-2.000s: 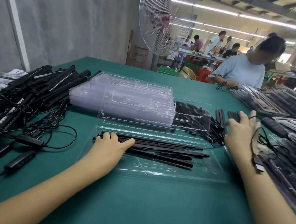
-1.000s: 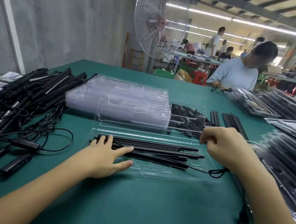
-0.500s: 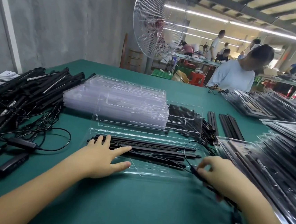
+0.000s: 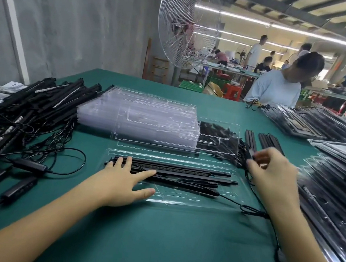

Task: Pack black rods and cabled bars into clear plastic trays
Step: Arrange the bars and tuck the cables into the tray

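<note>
Left hand (image 4: 120, 183) lay flat, fingers spread, on black rods (image 4: 184, 174) in the clear tray (image 4: 182, 201). Right hand (image 4: 273, 174) pinched a blurred black part (image 4: 250, 154) beside it; empty trays (image 4: 148, 115) sat stacked behind, cabled bars (image 4: 32, 109) heaped left.

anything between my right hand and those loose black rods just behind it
Nothing visible does. The right hand hangs right at the near ends of the loose black rods, with nothing lying between them. It is blurred, so whether it already pinches something is unclear.
</note>
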Motion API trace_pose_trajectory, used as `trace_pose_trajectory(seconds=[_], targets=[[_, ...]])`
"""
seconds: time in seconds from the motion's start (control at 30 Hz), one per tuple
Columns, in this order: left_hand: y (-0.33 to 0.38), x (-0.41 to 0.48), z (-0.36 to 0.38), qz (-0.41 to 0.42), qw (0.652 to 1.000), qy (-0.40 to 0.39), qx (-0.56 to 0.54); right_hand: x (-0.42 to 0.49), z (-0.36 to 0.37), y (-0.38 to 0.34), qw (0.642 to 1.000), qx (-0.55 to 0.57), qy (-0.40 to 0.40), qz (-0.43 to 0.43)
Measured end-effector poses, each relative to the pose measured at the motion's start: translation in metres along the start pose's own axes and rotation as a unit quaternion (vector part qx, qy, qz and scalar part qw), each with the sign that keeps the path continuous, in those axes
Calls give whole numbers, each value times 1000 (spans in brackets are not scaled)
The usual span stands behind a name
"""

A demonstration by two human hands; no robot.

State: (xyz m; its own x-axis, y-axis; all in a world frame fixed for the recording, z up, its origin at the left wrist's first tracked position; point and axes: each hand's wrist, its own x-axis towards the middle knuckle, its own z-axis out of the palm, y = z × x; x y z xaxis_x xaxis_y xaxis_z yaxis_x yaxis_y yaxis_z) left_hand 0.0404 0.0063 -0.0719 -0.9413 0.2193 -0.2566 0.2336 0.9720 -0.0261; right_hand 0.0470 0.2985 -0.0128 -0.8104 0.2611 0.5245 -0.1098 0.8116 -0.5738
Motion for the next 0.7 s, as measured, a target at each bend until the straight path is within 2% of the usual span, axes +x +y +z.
trace_pose_trajectory(seconds=[0.07, 0.13, 0.23, 0.33, 0.43, 0.5, 0.7], targets=[[-1, 0, 1, 1, 1000, 0, 2, 1, 3, -12, 986, 151, 61, -21], [-1, 1, 2, 1, 1000, 0, 5, -6, 10, -24, 966, 232, 84, -73], [-1, 2, 2, 0, 1000, -3, 6, -24, 31, -35, 942, 290, 14, -170], [-1, 3, 2, -2, 1000, 2, 12, -39, 54, -34, 925, 255, -145, -241], [0, 2, 2, -1, 1000, 9, 21, -49, 72, -26, 913, 135, -302, -241], [1, 1, 2, 1, 1000, 6, 25, -53, 77, -22, 910, 101, -327, -234], [0, 2, 6, -4, 1000, 8, 19, -48, 78, -26, 916, 48, -337, -214]])
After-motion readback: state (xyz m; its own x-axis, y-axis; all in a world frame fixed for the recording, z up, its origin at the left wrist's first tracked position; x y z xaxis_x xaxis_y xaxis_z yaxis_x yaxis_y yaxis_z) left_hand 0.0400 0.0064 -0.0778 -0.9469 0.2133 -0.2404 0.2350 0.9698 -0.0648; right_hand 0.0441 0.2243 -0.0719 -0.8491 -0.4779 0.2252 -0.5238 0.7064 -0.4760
